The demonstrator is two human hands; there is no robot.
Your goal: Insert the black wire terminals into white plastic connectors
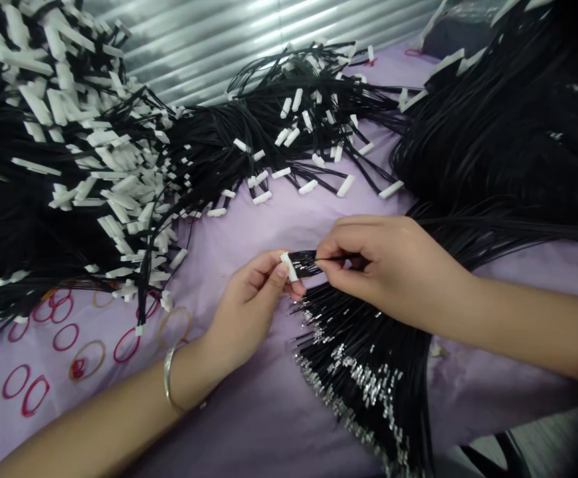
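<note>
Your left hand point(249, 299) pinches the white connector point(288, 265); your right hand point(383, 265) grips a black wire point(329, 258) entering it. Finished harnesses point(119, 172) piled beyond, many loose terminal wires point(363, 372) beneath remain.

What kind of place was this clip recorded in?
Probably a small wire-harness assembly workbench. The left hand pinches a white connector while the right hand feeds it a black wire. Piles of finished wires with white connectors cover the purple table cover, and loose metal-tipped wires lie below.
</note>
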